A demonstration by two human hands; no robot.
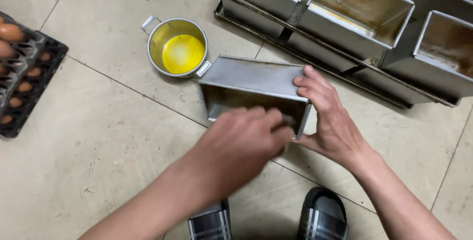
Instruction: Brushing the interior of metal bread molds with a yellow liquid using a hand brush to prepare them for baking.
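A rectangular metal loaf tin lies tipped on its side on the tiled floor, its open mouth facing me. My right hand grips the tin's right end, fingers over the top wall and thumb under the corner. My left hand is blurred and reaches into the tin's mouth. Its fingers are bunched on a small dark thing whose kind I cannot make out. Just left of the tin stands a small two-handled metal pot holding yellow liquid.
A metal rack with several more loaf tins fills the upper right. A dark tray of brown eggs lies at the left edge. My two checked slippers show at the bottom, close under the tin.
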